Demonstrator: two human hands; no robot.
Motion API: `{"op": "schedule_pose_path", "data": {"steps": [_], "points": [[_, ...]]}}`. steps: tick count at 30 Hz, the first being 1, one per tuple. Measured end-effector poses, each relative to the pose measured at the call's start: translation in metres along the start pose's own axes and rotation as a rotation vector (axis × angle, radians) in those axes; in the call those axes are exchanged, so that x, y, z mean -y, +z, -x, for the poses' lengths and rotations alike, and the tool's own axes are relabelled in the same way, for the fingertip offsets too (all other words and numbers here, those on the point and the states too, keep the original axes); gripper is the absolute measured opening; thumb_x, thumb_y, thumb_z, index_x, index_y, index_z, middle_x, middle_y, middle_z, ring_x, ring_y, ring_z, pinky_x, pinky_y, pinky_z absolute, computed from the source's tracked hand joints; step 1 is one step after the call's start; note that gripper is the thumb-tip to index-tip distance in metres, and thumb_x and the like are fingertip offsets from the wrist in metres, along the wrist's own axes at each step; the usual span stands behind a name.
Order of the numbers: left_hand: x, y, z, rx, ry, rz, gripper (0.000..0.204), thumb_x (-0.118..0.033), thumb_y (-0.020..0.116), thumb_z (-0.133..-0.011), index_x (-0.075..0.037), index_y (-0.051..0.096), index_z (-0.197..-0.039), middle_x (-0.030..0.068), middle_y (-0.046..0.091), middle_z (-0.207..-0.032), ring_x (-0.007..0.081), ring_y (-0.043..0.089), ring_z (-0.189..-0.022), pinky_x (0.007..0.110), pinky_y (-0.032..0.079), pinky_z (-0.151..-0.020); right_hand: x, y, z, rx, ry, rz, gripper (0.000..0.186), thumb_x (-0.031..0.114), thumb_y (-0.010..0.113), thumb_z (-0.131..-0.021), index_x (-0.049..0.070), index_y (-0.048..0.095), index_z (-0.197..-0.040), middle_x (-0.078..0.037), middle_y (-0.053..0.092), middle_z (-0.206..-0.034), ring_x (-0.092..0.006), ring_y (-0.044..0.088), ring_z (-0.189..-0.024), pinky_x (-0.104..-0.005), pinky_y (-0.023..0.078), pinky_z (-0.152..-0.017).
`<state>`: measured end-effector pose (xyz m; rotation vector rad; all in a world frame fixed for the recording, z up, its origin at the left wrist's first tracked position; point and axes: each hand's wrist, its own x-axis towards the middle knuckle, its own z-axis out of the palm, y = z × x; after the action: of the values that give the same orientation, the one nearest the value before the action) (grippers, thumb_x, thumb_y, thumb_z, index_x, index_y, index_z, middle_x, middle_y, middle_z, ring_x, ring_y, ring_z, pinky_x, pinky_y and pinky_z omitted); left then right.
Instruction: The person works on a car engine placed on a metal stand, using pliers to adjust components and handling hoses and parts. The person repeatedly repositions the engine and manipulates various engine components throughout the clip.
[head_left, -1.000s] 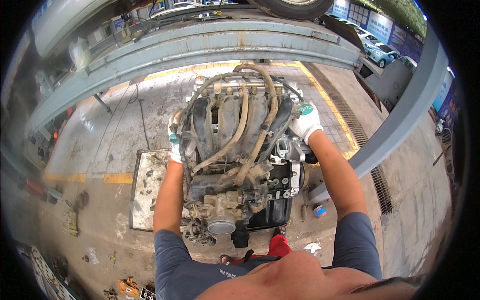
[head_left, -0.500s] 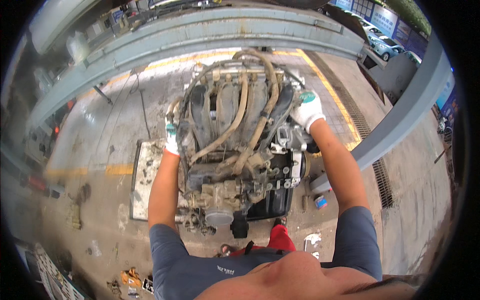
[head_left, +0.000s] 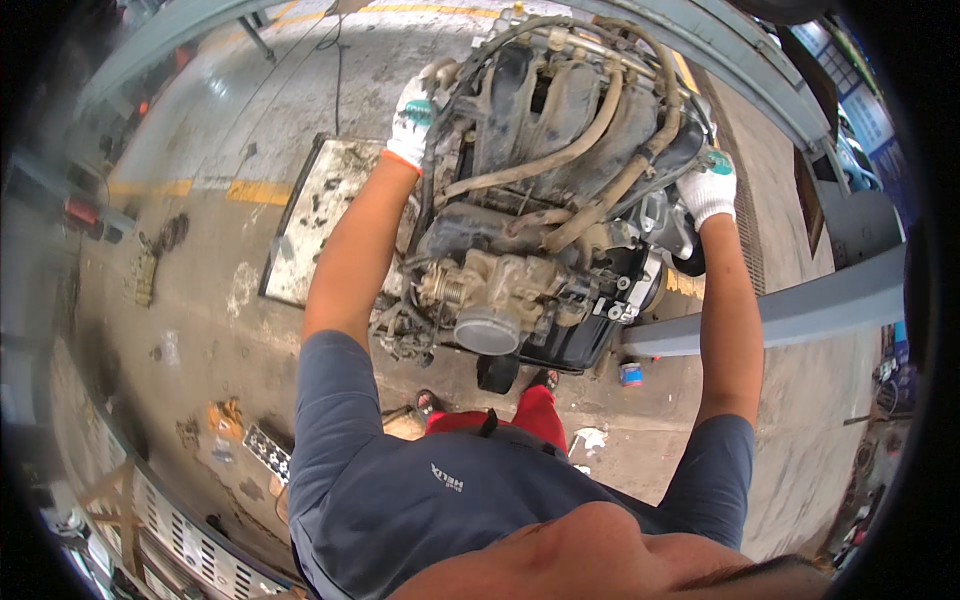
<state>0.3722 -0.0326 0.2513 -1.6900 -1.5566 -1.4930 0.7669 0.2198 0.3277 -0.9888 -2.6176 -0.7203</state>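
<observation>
A dirty car engine (head_left: 500,275) stands in front of me, with a ribbed dark intake manifold (head_left: 500,100), brown rubber hoses (head_left: 560,163) and a round grey throttle body (head_left: 487,328) at its near end. My left hand (head_left: 415,112), in a white glove with a green patch, is closed on the engine's left side. On the opposite side my right hand (head_left: 710,186), gloved alike, grips the engine's upper right edge. Its fingertips are partly hidden behind the engine parts. A black oil pan (head_left: 570,345) shows low on the right.
A stained white board (head_left: 325,215) lies left of the engine. Grey steel beams (head_left: 790,310) stand at the right and run across the far side. A blue and red can (head_left: 630,375) sits near the beam's foot. Orange rags (head_left: 226,418) and loose parts lie on the floor at left.
My view has turned and tilted, so the engine appears farther right and higher, at a slant. Both hands keep their places on its sides.
</observation>
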Motion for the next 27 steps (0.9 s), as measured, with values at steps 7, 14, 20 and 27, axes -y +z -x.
{"op": "schedule_pose_path", "data": {"steps": [7, 14, 20, 27], "points": [[-0.084, -0.091, 0.036, 0.02, -0.292, -0.303, 0.042, -0.03, 0.076, -0.099, 0.0, 0.073, -0.128, 0.0201, 0.069, -0.137, 0.0384, 0.061, -0.133, 0.048, 0.05, -0.111, -0.014, 0.004, 0.008, -0.029, 0.023, -0.085, 0.038, 0.041, 0.059, -0.101, 0.013, 0.079, -0.118, -0.016, 0.081, -0.108, -0.0357, 0.076, -0.102, -0.0466, 0.059, -0.091], [-0.251, -0.119, 0.151, -0.075, 0.04, -0.021, 0.065, -0.038, 0.073, -0.104, -0.004, 0.055, -0.156, 0.0237, 0.057, -0.153, 0.0392, 0.056, -0.144, 0.054, 0.048, -0.121, -0.002, -0.005, 0.024, -0.189, 0.083, -0.077, 0.044, 0.048, 0.062, -0.096, 0.013, 0.077, -0.119, -0.017, 0.079, -0.111, -0.0364, 0.075, -0.104, -0.0483, 0.056, -0.096], [-0.22, -0.117, 0.228, 0.23, -0.397, -0.106, 0.119, -0.062, 0.095, -0.077, -0.006, 0.04, -0.166, 0.0215, 0.048, -0.164, 0.0371, 0.051, -0.147, 0.052, 0.049, -0.118, -0.003, -0.009, 0.021, -0.095, 0.117, -0.126, 0.047, 0.056, 0.064, -0.093, 0.018, 0.082, -0.114, -0.019, 0.079, -0.109, -0.0373, 0.073, -0.107, -0.0516, 0.051, -0.102], [-0.225, -0.029, 0.229, -0.421, -0.524, 0.084, 0.12, -0.081, 0.083, -0.078, -0.003, 0.039, -0.157, 0.0165, 0.053, -0.149, 0.0311, 0.057, -0.136, 0.047, 0.053, -0.11, 0.001, 0.001, 0.015, -0.117, 0.054, -0.025, 0.046, 0.046, 0.056, -0.098, 0.011, 0.084, -0.089, -0.018, 0.081, -0.095, -0.0355, 0.076, -0.093, -0.0515, 0.053, -0.088]]}}
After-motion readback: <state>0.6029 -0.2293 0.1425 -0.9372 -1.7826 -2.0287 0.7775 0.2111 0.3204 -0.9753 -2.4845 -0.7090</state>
